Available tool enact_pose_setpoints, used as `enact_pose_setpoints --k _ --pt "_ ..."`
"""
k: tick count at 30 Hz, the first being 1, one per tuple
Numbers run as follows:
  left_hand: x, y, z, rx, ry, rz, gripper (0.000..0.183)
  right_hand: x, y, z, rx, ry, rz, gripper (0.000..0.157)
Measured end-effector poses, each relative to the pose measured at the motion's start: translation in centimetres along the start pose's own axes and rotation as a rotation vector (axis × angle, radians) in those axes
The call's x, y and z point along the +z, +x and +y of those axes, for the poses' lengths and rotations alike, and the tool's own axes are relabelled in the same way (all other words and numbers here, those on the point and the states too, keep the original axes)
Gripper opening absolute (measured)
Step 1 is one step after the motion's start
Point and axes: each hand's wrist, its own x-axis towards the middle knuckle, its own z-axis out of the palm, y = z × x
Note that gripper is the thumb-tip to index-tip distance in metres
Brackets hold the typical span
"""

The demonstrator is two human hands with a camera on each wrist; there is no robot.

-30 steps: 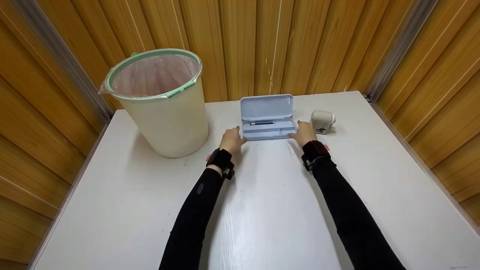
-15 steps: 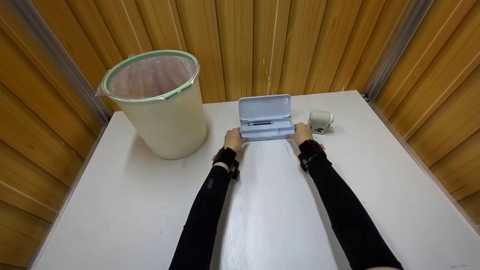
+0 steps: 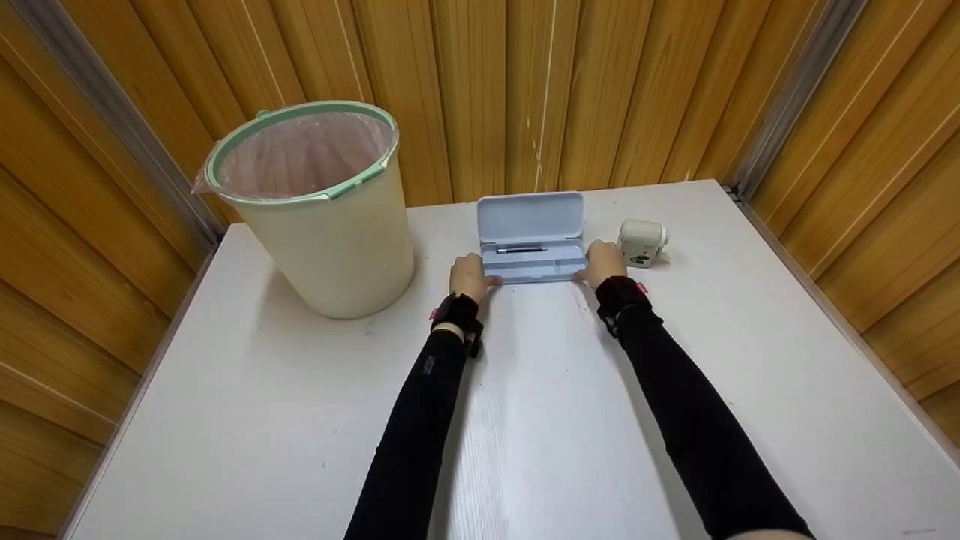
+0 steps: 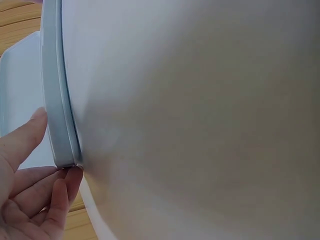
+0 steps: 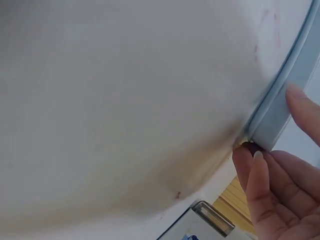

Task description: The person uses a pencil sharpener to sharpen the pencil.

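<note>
An open light-blue pencil case [image 3: 532, 270] lies on the white table, its lid [image 3: 531, 216] raised at the back. A dark pen [image 3: 521, 250] lies in its rear compartment; the divided front part holds nothing visible. At the left end, my left hand [image 3: 469, 277] grips the case, thumb on the front side and fingers bent round the corner in the left wrist view. My right hand [image 3: 604, 263] holds the other end likewise, its thumb [image 5: 300, 107] on the front side and fingertips at the corner.
A cream bin [image 3: 337, 255] with a green rim and clear liner stands to the left. Close beside my right hand is a small cream box-shaped device [image 3: 641, 244] with a white knob, resembling a pencil sharpener. Wood-look panels [image 3: 480, 90] wall the table's back and sides.
My left hand has moved right and closed in on the left end of the pencil case. The case has shifted slightly toward me, lid still up. My right hand has stayed at its end.
</note>
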Motion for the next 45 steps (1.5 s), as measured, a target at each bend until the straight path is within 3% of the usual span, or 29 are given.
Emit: enact_pose_setpoints --k 4,11,20,33,45 --pt "-0.3 0.1 -0.1 -0.008 0.042 0.013 0.04 -0.2 0.1 -0.1 -0.007 -0.015 -0.014 0.044" --pt "-1.0 -0.7 -0.7 -0.007 -0.006 0.006 0.034 -0.3 -0.2 -0.6 -0.007 -0.014 -0.066 0.048" --pt "-1.6 -1.8 -1.3 0.005 -0.013 -0.005 0.03 -0.3 -1.5 -1.3 -0.05 -0.066 -0.055 0.046" --pt "-3.0 -4.4 -2.6 0.075 0.073 0.0 0.043 0.1 -3.9 -3.0 -0.107 -0.045 -0.065 0.044" --pt "-4.0 -6.8 -3.7 0.103 0.102 -0.021 0.043 1.0 -5.8 -4.1 -0.155 -0.074 -0.071 0.049"
